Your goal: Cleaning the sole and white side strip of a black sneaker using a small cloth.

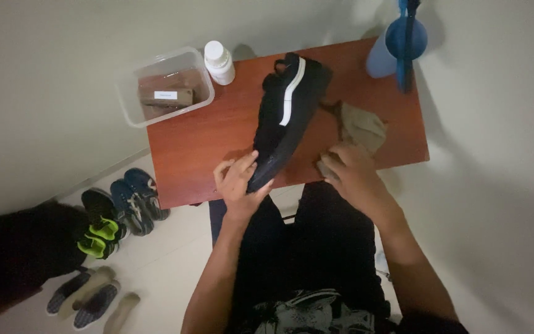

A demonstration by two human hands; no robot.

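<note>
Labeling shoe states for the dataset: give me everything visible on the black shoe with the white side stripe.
The black low-top shoe with a white side stripe lies tilted on its side on the reddish-brown wooden table, toe toward the person, heel toward the far edge. The upper looks matte, like fabric or suede; the sole rim is dark. The left hand grips the toe end. The right hand is off it, on a crumpled olive-brown cloth beside it.

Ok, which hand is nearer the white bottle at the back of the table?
Left. The left hand holds the black shoe at its near end, below the white bottle. The right hand rests on the tan cloth, farther across.
</note>
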